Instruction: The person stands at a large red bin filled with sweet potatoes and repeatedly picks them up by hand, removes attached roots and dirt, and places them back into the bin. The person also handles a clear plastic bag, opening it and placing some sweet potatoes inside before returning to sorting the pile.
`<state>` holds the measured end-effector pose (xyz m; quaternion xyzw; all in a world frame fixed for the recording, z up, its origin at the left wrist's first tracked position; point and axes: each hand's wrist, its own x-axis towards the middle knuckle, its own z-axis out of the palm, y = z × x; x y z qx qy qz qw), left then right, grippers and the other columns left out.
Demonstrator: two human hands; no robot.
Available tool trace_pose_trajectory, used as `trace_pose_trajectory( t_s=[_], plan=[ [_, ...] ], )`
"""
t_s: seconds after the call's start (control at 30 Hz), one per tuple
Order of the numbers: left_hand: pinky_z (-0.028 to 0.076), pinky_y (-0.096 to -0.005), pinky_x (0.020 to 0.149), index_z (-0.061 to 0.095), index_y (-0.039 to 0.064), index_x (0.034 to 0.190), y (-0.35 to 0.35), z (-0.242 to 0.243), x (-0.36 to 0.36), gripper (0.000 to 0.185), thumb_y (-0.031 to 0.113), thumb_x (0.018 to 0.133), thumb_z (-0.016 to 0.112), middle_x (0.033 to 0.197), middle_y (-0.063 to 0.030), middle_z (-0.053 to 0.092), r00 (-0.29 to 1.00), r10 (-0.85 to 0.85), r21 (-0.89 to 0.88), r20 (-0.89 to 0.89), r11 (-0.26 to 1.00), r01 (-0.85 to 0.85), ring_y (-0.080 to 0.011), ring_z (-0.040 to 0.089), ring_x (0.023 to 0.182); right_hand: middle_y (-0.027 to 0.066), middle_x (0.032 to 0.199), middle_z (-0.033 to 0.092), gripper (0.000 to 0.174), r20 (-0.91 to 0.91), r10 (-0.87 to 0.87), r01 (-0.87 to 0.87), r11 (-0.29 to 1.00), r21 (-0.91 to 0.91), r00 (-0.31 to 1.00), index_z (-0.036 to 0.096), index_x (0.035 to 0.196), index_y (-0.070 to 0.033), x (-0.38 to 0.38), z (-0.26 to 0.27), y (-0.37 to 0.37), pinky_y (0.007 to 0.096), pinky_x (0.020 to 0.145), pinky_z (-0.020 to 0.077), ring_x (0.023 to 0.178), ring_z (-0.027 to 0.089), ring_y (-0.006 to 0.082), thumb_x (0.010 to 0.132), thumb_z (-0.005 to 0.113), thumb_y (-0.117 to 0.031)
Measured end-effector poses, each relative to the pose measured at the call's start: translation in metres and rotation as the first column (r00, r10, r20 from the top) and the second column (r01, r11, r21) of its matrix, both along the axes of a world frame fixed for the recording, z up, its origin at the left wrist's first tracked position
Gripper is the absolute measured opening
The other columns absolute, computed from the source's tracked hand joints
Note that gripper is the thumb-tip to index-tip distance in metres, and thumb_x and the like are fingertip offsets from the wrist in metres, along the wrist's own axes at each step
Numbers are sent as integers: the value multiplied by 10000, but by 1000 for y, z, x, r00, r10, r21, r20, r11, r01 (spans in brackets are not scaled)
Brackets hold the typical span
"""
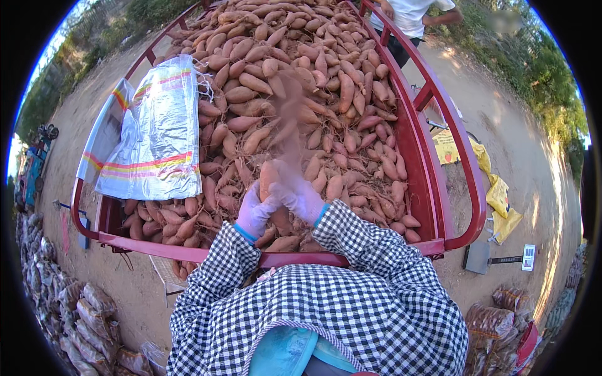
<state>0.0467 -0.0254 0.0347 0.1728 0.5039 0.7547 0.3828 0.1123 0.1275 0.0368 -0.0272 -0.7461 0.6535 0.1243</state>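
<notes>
My left hand (255, 212), in a pale purple glove, grips a reddish-brown sweet potato (269, 179), which stands nearly upright in its fingers. My right hand (302, 198), gloved alike, lies close against the sweet potato's right side. Its fingertips are blurred, so its hold on the sweet potato cannot be made out. Both hands are over the near end of a heap of sweet potatoes (249, 94) in a red metal cargo bed (423, 164). Many sweet potatoes carry thin roots. A smeared streak hides part of the heap above my hands.
White woven sacks (155, 136) with coloured stripes drape over the bed's left rail. A person (400, 23) stands beyond the right rail (463, 150). On the ground are yellow sacks (501, 197), a platform scale (477, 257) and filled bags (91, 315) at left and right.
</notes>
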Motion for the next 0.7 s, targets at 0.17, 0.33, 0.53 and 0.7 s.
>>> trace_pose_trajectory(
  t_s=[0.17,0.33,0.53,0.7],
  plan=[
    [504,-308,894,504,32,1271,29,-44,-6,507,162,844,743,1118,-50,614,981,183,-42,60,983,-180,-150,605,1007,146,916,695,524,652,313,-466,882,70,691,636,1137,0,41,-19,33,332,774,532,815,665,226,972,513,-481],
    [566,-398,737,547,48,1155,37,-46,-17,413,273,855,718,971,-114,641,919,151,-22,365,988,-153,-266,641,816,113,734,654,439,602,398,-430,897,-99,692,616,915,-21,39,-41,29,420,681,492,718,651,300,993,480,-430],
    [552,-413,704,533,57,1179,17,-38,-33,559,433,801,703,970,-122,638,763,-127,142,634,989,46,-276,637,809,182,1046,652,400,627,437,-748,532,397,644,594,1157,-45,5,-29,75,442,873,473,974,613,366,922,612,-367],
    [533,-429,803,478,73,1241,31,-21,-23,611,372,798,774,1017,-106,619,840,-70,147,538,989,-12,-280,626,899,134,1567,237,784,405,-538,17,616,787,739,382,1451,-71,-96,-51,231,409,1172,258,1424,261,341,825,726,-394]
  ],
)
